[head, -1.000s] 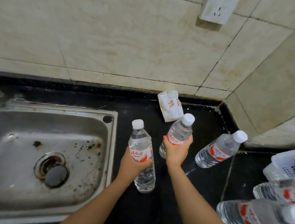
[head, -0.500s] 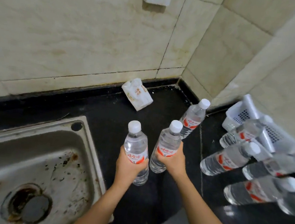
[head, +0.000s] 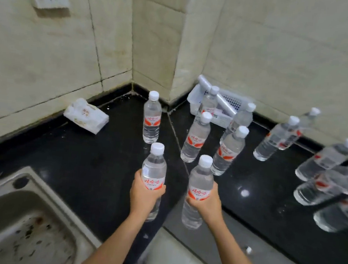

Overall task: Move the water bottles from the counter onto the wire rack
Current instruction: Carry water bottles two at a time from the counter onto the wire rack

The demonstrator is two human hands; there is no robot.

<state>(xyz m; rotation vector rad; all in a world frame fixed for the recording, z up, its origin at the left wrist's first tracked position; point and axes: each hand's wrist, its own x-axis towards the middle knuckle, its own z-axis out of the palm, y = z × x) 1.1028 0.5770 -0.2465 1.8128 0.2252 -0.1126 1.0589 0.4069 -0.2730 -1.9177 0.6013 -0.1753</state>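
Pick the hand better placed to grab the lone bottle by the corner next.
Left, probably. The lone bottle stands almost straight ahead of the left hand. The right hand is off towards the bottle cluster. Both hands grip a bottle each, so either must unload first.

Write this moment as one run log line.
left hand: grips left bottle | right hand: grips right bottle | other bottles: on counter | rack: unseen

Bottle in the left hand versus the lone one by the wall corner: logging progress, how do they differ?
The left-hand bottle is gripped at its label by the left hand, at the front of the counter; the corner bottle stands untouched near the wall. Both upright, clear, white-capped, red-labelled.
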